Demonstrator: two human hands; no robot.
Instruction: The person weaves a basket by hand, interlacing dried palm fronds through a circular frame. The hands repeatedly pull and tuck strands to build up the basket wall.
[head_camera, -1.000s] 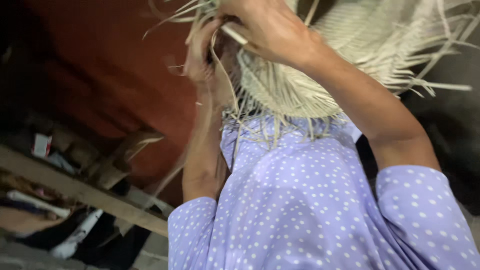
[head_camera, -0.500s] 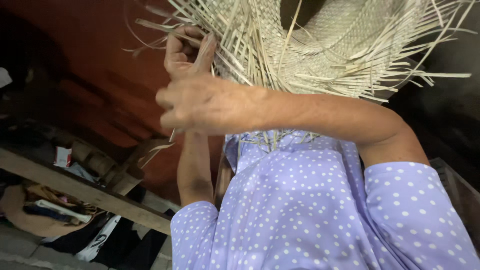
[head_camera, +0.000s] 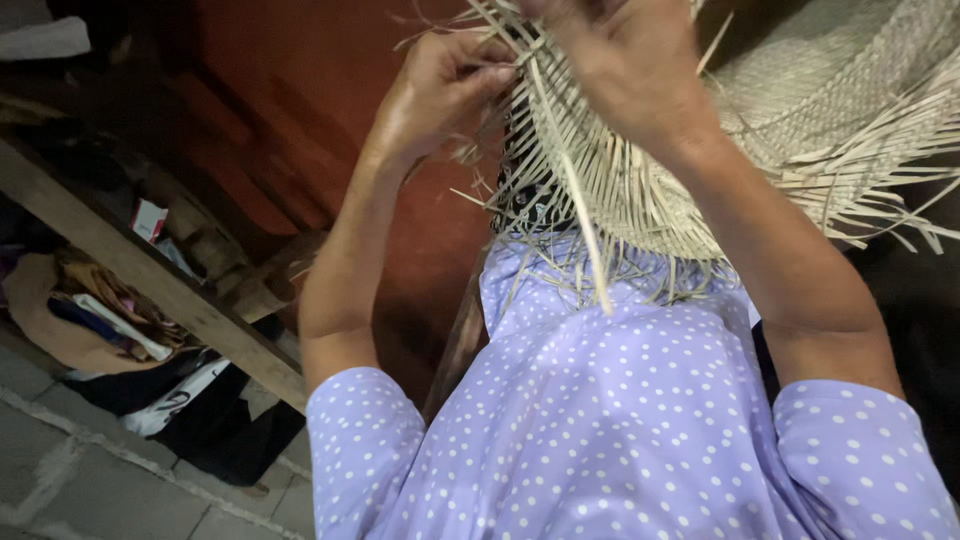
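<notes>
1. The unfinished woven straw hat (head_camera: 800, 120) sits raised in front of the polka-dot blouse (head_camera: 620, 430), its loose strips fanning outward and down.
2. Left hand (head_camera: 440, 85), at the hat's left edge, pinches pale flat strips between fingertips.
3. Right hand (head_camera: 625, 65) lies over the weave, closer to the crown; whether it grips anything cannot be told.
4. One long strip (head_camera: 585, 230) hangs down from the brim towards the blouse.

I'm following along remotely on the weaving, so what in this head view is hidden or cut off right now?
- Right hand: fingertips cut off by the top edge, so its grip is unclear.
- Left hand: fingertips buried among the strips.
- Woven straw hat: the crown runs off the top and right edges, and the hand and forearm cover the part being worked.
- Pile under the wooden beam: dark and blurred, items unidentifiable.
</notes>
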